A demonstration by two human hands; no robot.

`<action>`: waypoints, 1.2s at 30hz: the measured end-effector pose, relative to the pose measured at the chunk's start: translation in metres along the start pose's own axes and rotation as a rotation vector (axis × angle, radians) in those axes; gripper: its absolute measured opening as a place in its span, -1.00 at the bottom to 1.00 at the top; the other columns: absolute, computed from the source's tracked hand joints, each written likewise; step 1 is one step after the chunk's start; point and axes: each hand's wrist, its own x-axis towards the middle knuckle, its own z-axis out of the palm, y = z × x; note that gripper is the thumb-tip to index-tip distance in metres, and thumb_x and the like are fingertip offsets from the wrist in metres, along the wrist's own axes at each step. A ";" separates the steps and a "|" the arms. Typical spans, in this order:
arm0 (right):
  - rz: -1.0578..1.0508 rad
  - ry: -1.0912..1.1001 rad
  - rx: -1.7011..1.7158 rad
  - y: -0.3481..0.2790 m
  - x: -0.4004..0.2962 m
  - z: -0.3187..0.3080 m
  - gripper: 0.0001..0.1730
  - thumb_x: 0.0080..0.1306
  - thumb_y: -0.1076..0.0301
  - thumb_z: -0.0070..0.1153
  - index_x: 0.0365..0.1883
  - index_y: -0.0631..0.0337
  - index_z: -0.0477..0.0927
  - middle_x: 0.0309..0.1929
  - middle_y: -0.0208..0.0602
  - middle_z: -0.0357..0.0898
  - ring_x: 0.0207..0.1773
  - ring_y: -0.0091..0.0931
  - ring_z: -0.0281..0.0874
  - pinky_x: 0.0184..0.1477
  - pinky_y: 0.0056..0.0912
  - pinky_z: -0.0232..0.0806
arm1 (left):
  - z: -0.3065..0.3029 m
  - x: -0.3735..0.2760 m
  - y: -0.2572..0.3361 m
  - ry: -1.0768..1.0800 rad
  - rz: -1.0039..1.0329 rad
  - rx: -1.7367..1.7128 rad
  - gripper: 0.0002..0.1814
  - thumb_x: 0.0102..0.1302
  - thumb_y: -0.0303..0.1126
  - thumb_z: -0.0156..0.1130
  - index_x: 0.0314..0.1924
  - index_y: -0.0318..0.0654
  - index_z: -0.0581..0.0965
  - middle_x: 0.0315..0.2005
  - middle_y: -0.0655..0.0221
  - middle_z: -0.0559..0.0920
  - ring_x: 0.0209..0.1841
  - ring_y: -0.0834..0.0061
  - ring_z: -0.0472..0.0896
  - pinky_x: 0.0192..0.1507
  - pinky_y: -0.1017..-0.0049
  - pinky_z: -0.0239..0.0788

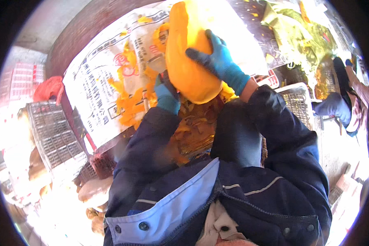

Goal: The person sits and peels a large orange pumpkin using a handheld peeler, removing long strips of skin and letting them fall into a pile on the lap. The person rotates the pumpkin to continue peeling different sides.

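A large orange squash, peeled smooth on the surface that shows [184, 61], stands tilted over a printed white woven sack [92, 77]. My right hand [218, 60], in a blue glove with dark fingertips, is spread against the squash's right side. My left hand [167, 95], in the same kind of glove, is closed around a dark-handled tool [167, 80] at the squash's left side. A greyish flat part shows near the tool; its exact kind cannot be told. Orange peelings [135, 103] lie on the sack, and more peelings [193, 129] fill the space below the squash.
A plastic crate [57, 132] stands at the left, near a red cloth or bag [49, 89]. Another pale crate [296, 101] is right of my right arm. A yellow-green mesh sack [295, 33] lies at the upper right. Another person's leg [333, 107] shows at the right edge.
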 end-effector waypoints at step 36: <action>-0.363 0.199 -0.222 -0.025 -0.073 0.032 -0.03 -0.03 -0.10 0.51 0.36 0.08 0.53 0.44 0.04 0.37 0.46 0.26 0.19 0.38 0.37 0.18 | 0.214 0.169 0.112 -0.417 0.721 2.022 -0.57 0.39 -0.02 0.14 0.04 -0.11 0.73 -0.10 -0.12 0.72 0.00 -0.20 0.69 0.07 0.04 0.55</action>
